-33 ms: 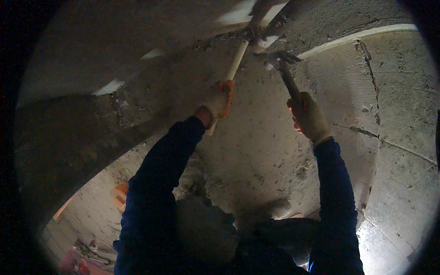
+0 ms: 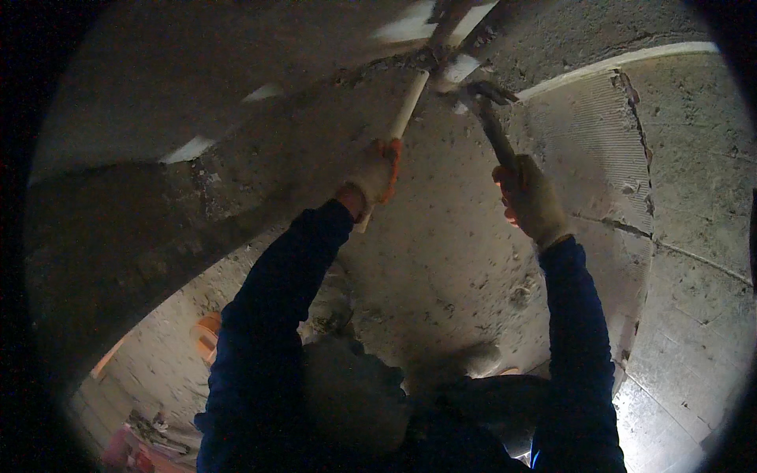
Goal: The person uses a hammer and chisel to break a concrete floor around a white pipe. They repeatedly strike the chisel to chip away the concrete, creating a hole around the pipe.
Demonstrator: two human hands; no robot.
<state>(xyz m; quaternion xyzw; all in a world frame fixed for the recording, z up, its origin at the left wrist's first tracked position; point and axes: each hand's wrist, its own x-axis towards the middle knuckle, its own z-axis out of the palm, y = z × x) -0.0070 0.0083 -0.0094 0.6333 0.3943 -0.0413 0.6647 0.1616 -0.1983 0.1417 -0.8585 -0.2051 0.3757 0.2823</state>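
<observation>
My left hand (image 2: 372, 175), in a pale work glove with orange on its finger side, is closed around a whitish rod, perhaps a plastic pipe (image 2: 408, 108). The rod slants up and away from me, its far end near the rough seam at the top. My right hand (image 2: 530, 199), gloved alike, grips the handle of a claw hammer (image 2: 495, 130). The hammer's head points away from me, beside a pale patch (image 2: 461, 69) and a little right of the rod's far end. I see a gap between hammer and rod.
A ridged panel of mortar (image 2: 587, 146) lies at the right, beside grey slabs (image 2: 702, 229) and a pale strip (image 2: 623, 61). Rubble-strewn floor (image 2: 441, 260) spreads between my arms. An orange object (image 2: 206, 337) and reddish items (image 2: 146, 449) sit at lower left.
The hammer's head has shifted and tilted slightly in my right hand's grip. My left hand and the rod look the same.
</observation>
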